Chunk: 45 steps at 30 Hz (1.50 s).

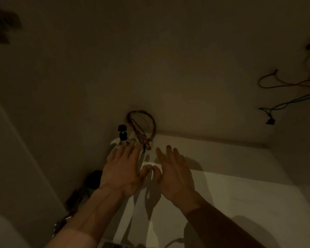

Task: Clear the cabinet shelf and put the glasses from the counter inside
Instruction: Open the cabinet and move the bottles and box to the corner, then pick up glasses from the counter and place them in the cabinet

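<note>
The view is dim. Both hands reach forward over a pale cabinet shelf (231,176), backs up, fingers spread. My left hand (122,172) lies at the shelf's left end, its fingertips at a white object (115,142) with a small black knob (122,130) on top. My right hand (174,174) hovers beside it, thumb tip close to the left thumb, holding nothing. A loop of coloured wires (141,127) hangs at the back wall just beyond the fingertips. No glasses are in view.
A pale side wall (16,158) runs along the left. Dark cluttered items (89,183) sit low beside my left forearm. Red and dark cables (284,93) hang on the wall at the right. The shelf stretches bare to the right.
</note>
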Motion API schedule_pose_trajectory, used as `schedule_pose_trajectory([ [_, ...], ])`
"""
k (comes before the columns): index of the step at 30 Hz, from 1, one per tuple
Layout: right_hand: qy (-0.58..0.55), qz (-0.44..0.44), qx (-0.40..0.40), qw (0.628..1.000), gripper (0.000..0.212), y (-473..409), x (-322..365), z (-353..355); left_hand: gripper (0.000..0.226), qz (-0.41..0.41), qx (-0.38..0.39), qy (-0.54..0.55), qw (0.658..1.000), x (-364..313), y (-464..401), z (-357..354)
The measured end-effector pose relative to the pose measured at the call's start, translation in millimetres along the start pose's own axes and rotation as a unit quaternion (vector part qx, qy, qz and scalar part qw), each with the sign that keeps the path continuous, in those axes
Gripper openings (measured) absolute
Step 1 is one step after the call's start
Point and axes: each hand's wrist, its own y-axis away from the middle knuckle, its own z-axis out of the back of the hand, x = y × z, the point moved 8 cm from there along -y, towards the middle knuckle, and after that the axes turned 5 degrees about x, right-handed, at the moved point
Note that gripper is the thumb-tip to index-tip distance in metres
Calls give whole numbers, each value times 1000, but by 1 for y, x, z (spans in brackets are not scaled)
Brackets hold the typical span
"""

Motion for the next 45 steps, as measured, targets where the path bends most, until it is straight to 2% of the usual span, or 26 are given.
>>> schedule_pose_trajectory([
  [7,28,-40,-46,998,67,34,0,87,76,-53,-31,-17,998,-57,11,46],
  [15,30,-70,-82,994,66,49,-6,188,76,-49,-44,-17,998,-100,15,115],
  [19,27,-100,-26,994,66,53,-10,229,75,-38,-13,-18,999,-120,15,151],
  [23,14,-138,35,990,61,70,-2,275,75,-33,31,25,999,-138,26,194],
  [27,-16,-172,143,974,54,103,22,315,72,-11,114,11,993,-153,54,231],
  [29,-14,-171,191,967,56,128,38,338,71,-9,164,20,986,-159,76,248],
  [34,3,-150,235,960,53,174,87,437,70,-1,203,12,979,-170,134,333],
  [39,16,-119,239,963,56,197,130,555,69,18,186,35,982,-191,179,449],
  [45,-42,-115,231,965,47,195,164,694,77,9,128,24,991,-229,199,601],
])
